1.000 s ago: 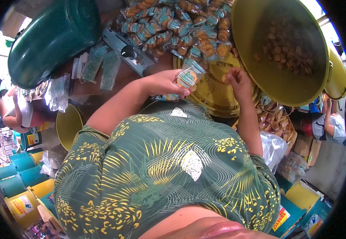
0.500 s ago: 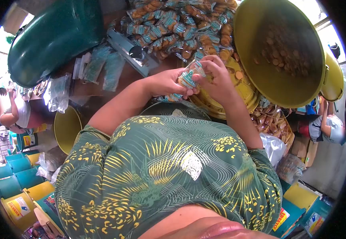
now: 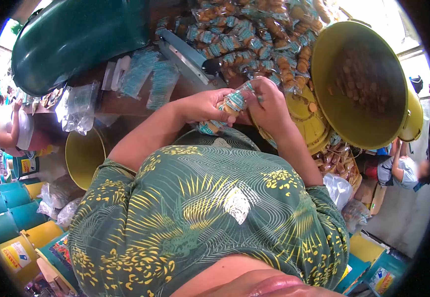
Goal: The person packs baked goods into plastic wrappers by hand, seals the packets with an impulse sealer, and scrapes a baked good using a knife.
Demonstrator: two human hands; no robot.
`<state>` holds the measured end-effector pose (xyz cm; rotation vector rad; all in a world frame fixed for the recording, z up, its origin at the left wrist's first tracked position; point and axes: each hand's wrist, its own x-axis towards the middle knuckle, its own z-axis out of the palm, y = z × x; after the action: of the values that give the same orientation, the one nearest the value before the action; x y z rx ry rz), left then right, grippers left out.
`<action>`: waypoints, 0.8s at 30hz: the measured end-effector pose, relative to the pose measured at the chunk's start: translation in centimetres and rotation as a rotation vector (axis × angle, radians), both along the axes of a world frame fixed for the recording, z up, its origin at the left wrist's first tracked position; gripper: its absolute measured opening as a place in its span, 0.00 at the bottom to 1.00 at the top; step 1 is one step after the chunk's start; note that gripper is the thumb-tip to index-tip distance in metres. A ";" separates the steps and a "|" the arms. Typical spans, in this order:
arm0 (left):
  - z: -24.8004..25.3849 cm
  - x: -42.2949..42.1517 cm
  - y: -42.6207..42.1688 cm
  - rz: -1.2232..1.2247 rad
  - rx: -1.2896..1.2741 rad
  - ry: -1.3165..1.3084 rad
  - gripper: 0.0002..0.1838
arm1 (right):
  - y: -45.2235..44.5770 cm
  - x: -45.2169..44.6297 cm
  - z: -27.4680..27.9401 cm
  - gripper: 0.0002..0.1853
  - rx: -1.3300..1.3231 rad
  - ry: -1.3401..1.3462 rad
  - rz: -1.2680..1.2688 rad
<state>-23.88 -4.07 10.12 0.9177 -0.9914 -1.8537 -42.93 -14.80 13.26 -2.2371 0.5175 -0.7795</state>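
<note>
My left hand (image 3: 206, 107) is closed around a small clear bag of cookies (image 3: 233, 102) with teal print, held in front of my chest. At the bag's upper end, the fingers of my right hand (image 3: 269, 101) pinch the plastic film. Below my left hand another printed packet (image 3: 209, 127) shows, partly hidden. Just beyond my hands, a heap of filled cookie packets (image 3: 244, 42) covers the table. A blue-grey bag sealer (image 3: 182, 58) stands left of the heap, beside flat printed bags (image 3: 162, 85).
A tilted yellow tub (image 3: 361, 133) with loose round cookies is at the right, beside a yellow lid (image 3: 306, 119). A large green tub (image 3: 81, 44) lies at the upper left. Clear bags (image 3: 80, 106) hang off the table edge. Other people (image 3: 398, 166) are at both sides.
My right hand now has the bag's end gathered and twisted between its fingers, where the film stood looser before. The view has shifted, so the table things appear further right.
</note>
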 end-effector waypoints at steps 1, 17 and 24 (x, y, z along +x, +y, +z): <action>0.2 -0.1 0.0 -0.001 -0.007 0.005 0.41 | 0.1 -0.1 0.3 0.14 0.050 -0.027 0.001; -5.3 3.9 -2.1 -0.006 0.008 -0.021 0.34 | -3.0 0.8 -7.4 0.31 0.364 -0.029 -0.156; -11.3 8.3 -2.4 0.270 -0.072 -0.273 0.35 | -7.5 3.8 -10.4 0.24 0.679 -0.467 -0.235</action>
<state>-15.58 -6.46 -1.14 1.2192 -1.0329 -1.4850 -39.08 -22.29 2.83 -1.3357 0.6913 -1.0224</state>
